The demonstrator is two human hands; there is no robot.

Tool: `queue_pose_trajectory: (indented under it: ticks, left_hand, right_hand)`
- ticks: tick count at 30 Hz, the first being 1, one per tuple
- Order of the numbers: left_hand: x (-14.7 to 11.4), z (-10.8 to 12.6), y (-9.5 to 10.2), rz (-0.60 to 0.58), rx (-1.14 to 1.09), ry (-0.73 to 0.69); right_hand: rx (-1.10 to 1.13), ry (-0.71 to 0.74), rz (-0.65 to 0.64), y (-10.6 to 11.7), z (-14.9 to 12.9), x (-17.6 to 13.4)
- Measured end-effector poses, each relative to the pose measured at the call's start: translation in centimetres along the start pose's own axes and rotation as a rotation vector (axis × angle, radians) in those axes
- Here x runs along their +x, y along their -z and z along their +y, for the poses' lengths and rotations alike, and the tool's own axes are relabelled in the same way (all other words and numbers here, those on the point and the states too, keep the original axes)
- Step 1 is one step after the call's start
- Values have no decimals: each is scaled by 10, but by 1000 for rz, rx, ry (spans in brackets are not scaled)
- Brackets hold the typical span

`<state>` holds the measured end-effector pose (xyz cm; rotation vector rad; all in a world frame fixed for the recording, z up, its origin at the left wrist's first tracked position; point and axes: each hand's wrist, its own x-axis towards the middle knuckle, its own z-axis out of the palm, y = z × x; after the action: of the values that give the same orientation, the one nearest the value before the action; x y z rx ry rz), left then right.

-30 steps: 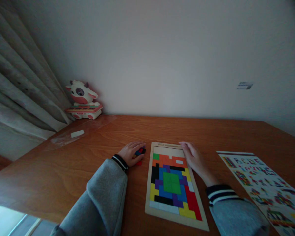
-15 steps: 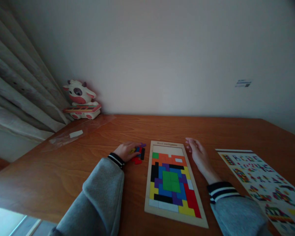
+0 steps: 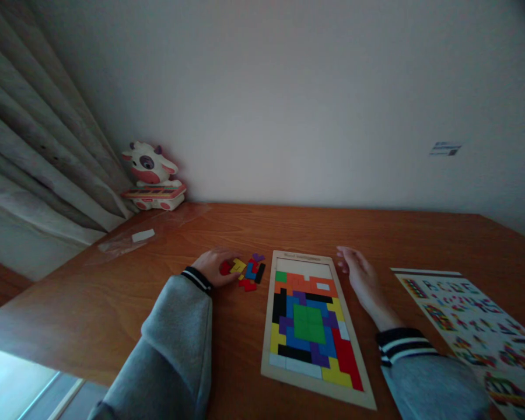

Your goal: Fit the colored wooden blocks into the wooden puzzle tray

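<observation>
My left hand (image 3: 216, 267) rests at a pile of loose puzzle pieces, its thumb and fingers apart. Between them lie a red piece (image 3: 225, 268) and part of a yellow piece (image 3: 238, 266). Just right of the fingertips are blue, black, purple and more red pieces, among them a black piece (image 3: 259, 273). The wooden puzzle board (image 3: 268, 350) lies flat between my hands, largely filled with coloured block pieces. At its upper end a pale strip of bare base (image 3: 295, 268) shows. My right hand (image 3: 356, 268) lies beside the board's upper right edge, fingers loosely bent and holding nothing.
A printed pattern sheet (image 3: 468, 315) lies on the brown table (image 3: 354, 227) to the right. Back left stands a cow toy with a keyboard (image 3: 153, 178), near a clear plastic wrapper (image 3: 122, 245). A curtain (image 3: 30, 134) hangs at the left, with a wall behind.
My left hand has drawn back leftwards over the pile, uncovering more of the yellow, blue and red pieces. My right hand stays beside the board. The view has shifted slightly.
</observation>
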<state>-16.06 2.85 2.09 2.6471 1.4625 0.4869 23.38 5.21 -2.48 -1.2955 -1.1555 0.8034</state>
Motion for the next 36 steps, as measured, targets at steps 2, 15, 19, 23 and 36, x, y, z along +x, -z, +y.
queue_pose_trajectory:
  ticks: [2, 15, 19, 23, 36]
  left_hand:
    - [-2, -1, 2, -14, -5, 0]
    - [2, -14, 0, -104, -52, -30]
    - [3, -15, -3, -81, -77, -21]
    - [3, -16, -3, -61, -106, -43]
    - [5, -16, -12, -26, -176, -101]
  right_hand:
    - [1, 6, 0, 0, 0, 0]
    - [44, -40, -25, 0, 0, 1]
    - [21, -29, -47, 1, 3, 1]
    - [12, -30, -43, 1, 1, 1]
    - [28, -57, -61, 0, -3, 0]
